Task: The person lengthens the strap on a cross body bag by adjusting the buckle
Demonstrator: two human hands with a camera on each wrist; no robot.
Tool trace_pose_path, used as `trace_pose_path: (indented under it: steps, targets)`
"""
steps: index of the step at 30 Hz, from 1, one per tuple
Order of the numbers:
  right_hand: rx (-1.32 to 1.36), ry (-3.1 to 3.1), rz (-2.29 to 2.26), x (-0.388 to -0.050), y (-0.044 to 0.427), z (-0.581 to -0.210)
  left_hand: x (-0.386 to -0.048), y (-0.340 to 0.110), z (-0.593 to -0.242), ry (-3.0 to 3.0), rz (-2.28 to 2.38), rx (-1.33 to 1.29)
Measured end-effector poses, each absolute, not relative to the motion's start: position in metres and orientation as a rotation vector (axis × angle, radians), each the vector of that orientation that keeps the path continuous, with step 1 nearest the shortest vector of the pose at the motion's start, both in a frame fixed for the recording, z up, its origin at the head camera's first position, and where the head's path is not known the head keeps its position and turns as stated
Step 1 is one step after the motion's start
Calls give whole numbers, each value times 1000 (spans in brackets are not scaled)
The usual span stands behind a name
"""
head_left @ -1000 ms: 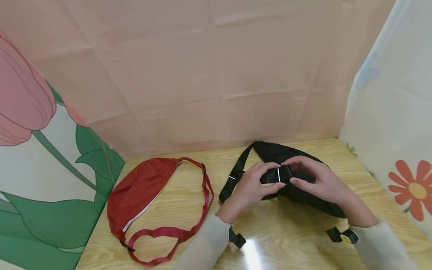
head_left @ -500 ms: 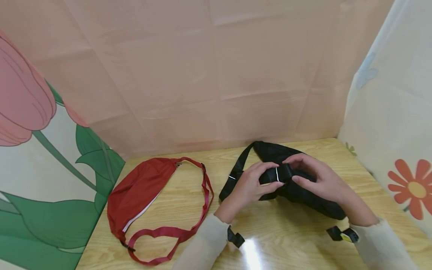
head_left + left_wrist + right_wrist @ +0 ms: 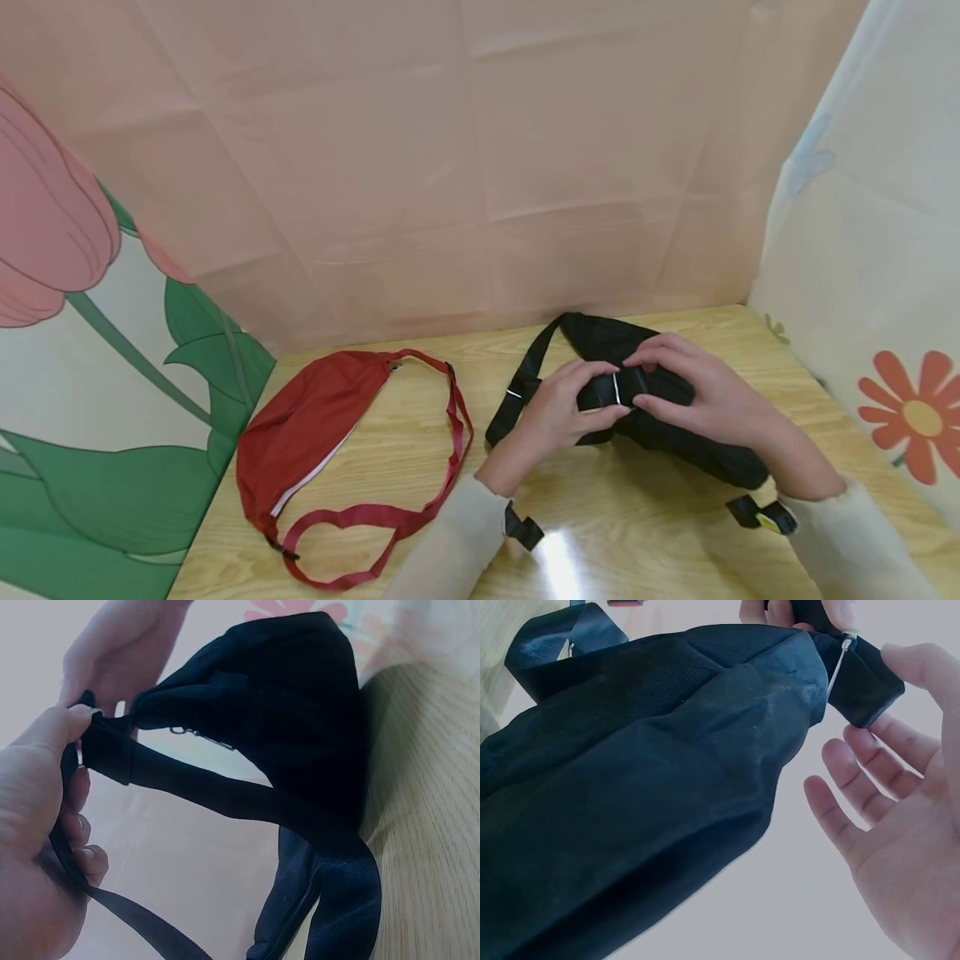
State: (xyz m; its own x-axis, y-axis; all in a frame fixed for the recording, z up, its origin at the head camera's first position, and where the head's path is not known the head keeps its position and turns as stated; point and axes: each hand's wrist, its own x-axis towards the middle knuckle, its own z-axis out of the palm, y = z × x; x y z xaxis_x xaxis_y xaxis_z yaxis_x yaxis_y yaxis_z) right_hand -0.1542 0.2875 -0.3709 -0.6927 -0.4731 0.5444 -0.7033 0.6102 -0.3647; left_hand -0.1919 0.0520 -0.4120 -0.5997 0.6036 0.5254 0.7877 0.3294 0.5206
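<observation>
A black waist bag (image 3: 690, 450) lies on the wooden table, partly behind the right hand. Its black strap (image 3: 595, 393) is raised in front of it, with a silvery metal slider (image 3: 617, 388) across the webbing. My left hand (image 3: 555, 408) pinches the strap just left of the slider; in the left wrist view the webbing (image 3: 217, 793) runs from those fingers down to the table. With thumb and forefinger, my right hand (image 3: 708, 396) holds the folded strap end (image 3: 866, 686) by its edges. Its other fingers are spread in the right wrist view.
To the left lies a red waist bag (image 3: 315, 425) with its red strap (image 3: 405, 521) looped toward the middle. A pinkish sheet (image 3: 480, 167) hangs behind the table (image 3: 615, 533). Printed sheets with flowers stand at both sides.
The right hand has shifted slightly left, and its thumb and forefinger sit closer to the slider on the strap. The left hand stays nearly still. Both bags keep their places.
</observation>
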Motion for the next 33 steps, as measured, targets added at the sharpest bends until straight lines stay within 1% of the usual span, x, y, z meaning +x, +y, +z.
trace_pose_path:
  steps: [12,20,33]
  targets:
    - [969,-2389,858,-154,295,-374,-190,51,-411,-2380,-1086,-1240]
    - [943,-2407,865,-152,300,-374,-191,50,-411,-2381,-1098,-1251]
    - [927,-2454,844,-152,290,-371,-191,50,-410,-2396,-1109,-1283]
